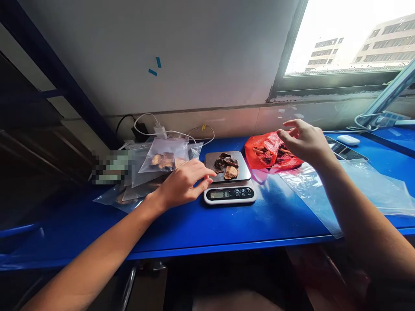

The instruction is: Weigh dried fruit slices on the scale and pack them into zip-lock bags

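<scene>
A digital kitchen scale (229, 199) stands on the blue desk, its display lit with a reading that looks like 87. Several dried brown slices (231, 172) lie on its metal plate, some dark and some pale. My left hand (186, 183) hovers at the scale's left edge, thumb and forefinger apart, with nothing visible between them. Over the right part of an open red plastic bag (251, 149) is my right hand (304, 140), its fingers parted and no object seen in them. More dried slices (264, 153) show inside that bag, partly hidden by the hand.
Clear zip bags with slices (164, 160) are piled left of the scale. Flat clear plastic bags (350, 185) lie to the right, partly under my forearm. Behind them are a phone (345, 149) and a white earbud case (348, 139). White cables (162, 131) run along the wall.
</scene>
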`<state>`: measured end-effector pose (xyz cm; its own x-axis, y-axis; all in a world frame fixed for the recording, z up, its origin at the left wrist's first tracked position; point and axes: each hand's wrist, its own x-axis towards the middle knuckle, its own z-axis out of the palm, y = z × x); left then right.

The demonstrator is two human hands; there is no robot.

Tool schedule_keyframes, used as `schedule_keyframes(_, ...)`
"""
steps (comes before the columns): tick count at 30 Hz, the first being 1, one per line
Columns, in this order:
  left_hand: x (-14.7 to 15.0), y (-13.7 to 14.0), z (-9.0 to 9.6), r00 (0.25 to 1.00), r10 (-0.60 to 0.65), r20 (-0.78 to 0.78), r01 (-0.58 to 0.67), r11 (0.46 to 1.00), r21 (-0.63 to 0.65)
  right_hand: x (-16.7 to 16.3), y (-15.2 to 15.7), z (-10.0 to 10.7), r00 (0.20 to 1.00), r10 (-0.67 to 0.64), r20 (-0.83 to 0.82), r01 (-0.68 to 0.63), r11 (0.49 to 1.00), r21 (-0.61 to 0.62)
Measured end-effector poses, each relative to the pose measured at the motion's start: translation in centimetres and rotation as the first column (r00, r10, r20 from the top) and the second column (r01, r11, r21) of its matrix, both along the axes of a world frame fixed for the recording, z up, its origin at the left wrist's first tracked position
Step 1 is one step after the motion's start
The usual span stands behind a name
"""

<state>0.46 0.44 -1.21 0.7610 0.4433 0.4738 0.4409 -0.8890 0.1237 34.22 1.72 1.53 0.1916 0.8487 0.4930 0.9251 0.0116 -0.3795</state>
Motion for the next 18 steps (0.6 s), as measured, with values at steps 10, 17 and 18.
schedule_keyframes(10, 0.0, -0.1, 0.2, 1.0, -0.009, 0.014, 0.009, 1.0, 0.002, 2.9, 2.5, -2.6, 0.991, 0.132, -0.037, -0.135, 0.983, -0.122)
schedule_keyframes(17, -0.2, -0.1, 0.3, 1.0, -0.017, -0.013, 0.017, 1.0, 0.025, 0.9, 1.6, -1.9, 0.896, 0.424, -0.136, -0.435, 0.897, -0.074)
schedule_keyframes(18, -0.2, -0.2, 0.3, 1.0, -0.02, -0.016, 0.02, 0.999, 0.027, 1.3, 1.6, -1.7, 0.899, 0.417, -0.132, -0.427, 0.902, -0.058)
